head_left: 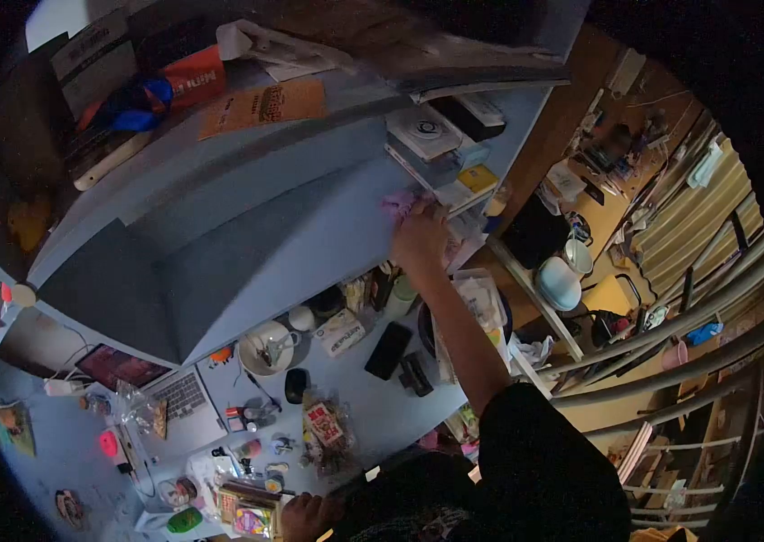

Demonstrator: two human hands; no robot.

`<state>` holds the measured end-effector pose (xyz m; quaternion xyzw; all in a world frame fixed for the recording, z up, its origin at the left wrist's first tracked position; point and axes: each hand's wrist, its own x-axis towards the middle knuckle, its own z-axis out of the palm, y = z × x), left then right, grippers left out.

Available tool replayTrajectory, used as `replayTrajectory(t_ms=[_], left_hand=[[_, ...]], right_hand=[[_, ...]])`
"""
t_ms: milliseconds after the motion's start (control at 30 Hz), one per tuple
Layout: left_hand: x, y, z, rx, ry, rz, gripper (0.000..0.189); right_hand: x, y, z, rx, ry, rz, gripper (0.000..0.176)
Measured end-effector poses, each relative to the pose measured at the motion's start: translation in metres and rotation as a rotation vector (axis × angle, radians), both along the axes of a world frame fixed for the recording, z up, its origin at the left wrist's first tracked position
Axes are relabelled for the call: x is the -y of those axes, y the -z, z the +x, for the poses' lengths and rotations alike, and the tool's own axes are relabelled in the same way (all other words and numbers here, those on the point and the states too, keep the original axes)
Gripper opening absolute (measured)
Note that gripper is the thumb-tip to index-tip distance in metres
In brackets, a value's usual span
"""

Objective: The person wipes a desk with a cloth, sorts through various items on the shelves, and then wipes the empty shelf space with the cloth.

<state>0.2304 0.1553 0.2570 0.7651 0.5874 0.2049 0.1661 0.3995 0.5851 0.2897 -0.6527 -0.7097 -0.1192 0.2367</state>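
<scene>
A pink-purple cloth [400, 204] is pressed against the blue shelf [309, 217] by my right hand [421, 237], whose fingers are closed round it. The hand is near the right end of the shelf compartment, beside a stack of boxes with a yellow item [477, 178]. My left hand [306, 517] is low in the view, at the near edge of the cluttered desk, close to some packets [252, 518]. Its fingers look curled, but whatever they hold, if anything, is hidden.
Below the shelf, the desk holds a laptop [185, 402], a white bowl [266, 348], a black phone [388, 350] and snack packets [323, 425]. An orange envelope [264, 107] lies on the upper shelf. Curved metal bars [671, 388] stand at the right.
</scene>
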Motion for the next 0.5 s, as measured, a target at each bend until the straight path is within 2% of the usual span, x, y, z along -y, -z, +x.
replayTrajectory(t_ms=[33, 67, 133, 267, 333, 367, 433, 500], left_hand=[[0.0, 0.0, -0.001, 0.0, -0.002, -0.003, 0.02], [0.0, 0.0, -0.001, 0.001, -0.004, -0.005, 0.02], [-0.001, 0.0, -0.002, 0.0, -0.005, -0.008, 0.02], [-0.002, 0.001, -0.003, 0.008, -0.015, -0.015, 0.02], [-0.003, 0.004, -0.002, 0.017, -0.02, -0.018, 0.02], [-0.004, 0.005, 0.0, 0.022, -0.021, -0.019, 0.02], [-0.007, 0.007, 0.001, 0.029, -0.019, -0.02, 0.02], [-0.01, 0.008, 0.002, 0.032, -0.017, -0.021, 0.02]], right_hand=[[-0.001, -0.009, -0.003, 0.165, 0.028, -0.162, 0.042], [-0.006, -0.012, -0.006, 0.166, 0.025, -0.162, 0.042], [-0.017, -0.016, -0.011, 0.229, -0.007, -0.377, 0.041], [-0.042, -0.013, -0.027, 0.236, 0.102, -0.186, 0.041], [-0.069, -0.028, -0.025, 0.087, -0.072, -0.665, 0.061], [-0.066, -0.027, -0.03, 0.093, -0.072, -0.664, 0.061], [-0.058, -0.023, -0.049, 0.386, 0.024, -0.383, 0.062], [-0.07, -0.025, -0.058, 0.338, 0.014, -0.434, 0.061]])
